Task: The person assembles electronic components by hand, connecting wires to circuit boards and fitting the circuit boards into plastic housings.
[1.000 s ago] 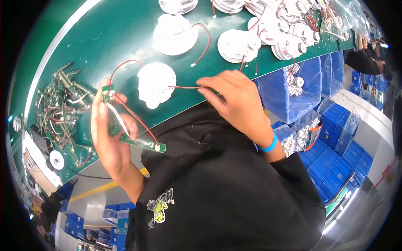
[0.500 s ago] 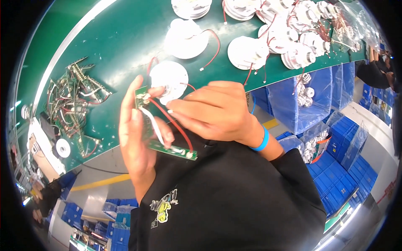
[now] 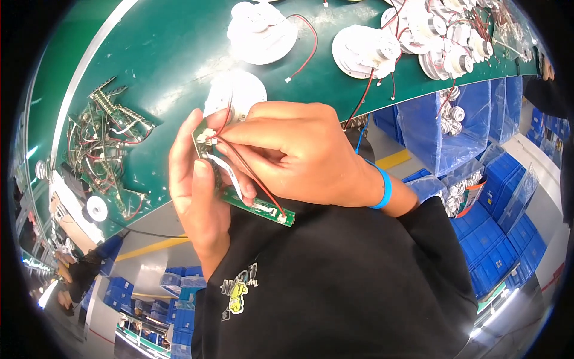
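My left hand (image 3: 194, 185) is closed around a pair of narrow green circuit boards (image 3: 263, 209), joined by a white flat cable (image 3: 228, 170) and a reddish wire (image 3: 257, 186). At the upper board's end sits a small white connector (image 3: 207, 135). My right hand (image 3: 305, 155), with a blue wristband (image 3: 382, 186), pinches at this connector; its fingertips hold the end of a thin red lead (image 3: 229, 113). How far the plug sits in the socket is hidden. Just beyond the hands lies a round white lamp-like housing (image 3: 248, 93) on the green table.
A tangled pile of circuit boards (image 3: 104, 143) lies on the green tabletop (image 3: 167, 66) at left. Several white housings (image 3: 263, 36) with red leads stand across the back and right. Blue lined bins (image 3: 430, 131) and stacked blue crates (image 3: 490, 233) stand beyond the table's right edge.
My right hand has moved left, bringing its fingertips and the thin lead against the board's connector. My left hand still holds the boards. The whole view has shifted slightly.
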{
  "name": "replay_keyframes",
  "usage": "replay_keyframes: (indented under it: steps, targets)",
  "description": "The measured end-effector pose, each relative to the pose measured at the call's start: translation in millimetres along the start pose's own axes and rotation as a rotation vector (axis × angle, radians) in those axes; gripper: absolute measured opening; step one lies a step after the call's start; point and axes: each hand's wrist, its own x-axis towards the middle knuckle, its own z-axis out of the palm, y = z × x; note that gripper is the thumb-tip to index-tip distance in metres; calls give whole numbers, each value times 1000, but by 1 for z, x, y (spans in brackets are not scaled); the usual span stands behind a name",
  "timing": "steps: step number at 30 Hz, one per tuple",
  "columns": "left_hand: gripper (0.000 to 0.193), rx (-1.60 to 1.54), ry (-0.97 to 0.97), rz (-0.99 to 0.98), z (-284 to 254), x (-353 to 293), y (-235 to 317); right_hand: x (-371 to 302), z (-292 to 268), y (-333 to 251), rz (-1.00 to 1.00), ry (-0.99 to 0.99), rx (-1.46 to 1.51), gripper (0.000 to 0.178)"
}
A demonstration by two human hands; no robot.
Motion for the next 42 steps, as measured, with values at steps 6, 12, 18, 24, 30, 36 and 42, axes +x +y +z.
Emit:
replay_keyframes:
  steps: [6,12,18,24,30,36,42]
  targets:
    - [62,34,-3,-13,-4,0,-3,3,-4,-2,158,-18,111,9]
    - [63,105,28,-41,-10,-4,0,4,-8,-1,503,-231,409,9]
    - [59,72,41,32,-5,0,-1,7,-10,-8,508,-216,396,12]
    - [56,210,47,64,-5,1,-7,4,-3,0,214,-72,128,23]
    - [54,349,47,86,-6,-1,-3,9,-8,2,230,-206,150,20]
    - [52,400,186,64,3,1,-1,11,-2,4,217,-185,201,19]
    - [66,1030,70,580,0,39,6,-10,-68,-12,67,-187,87,48]
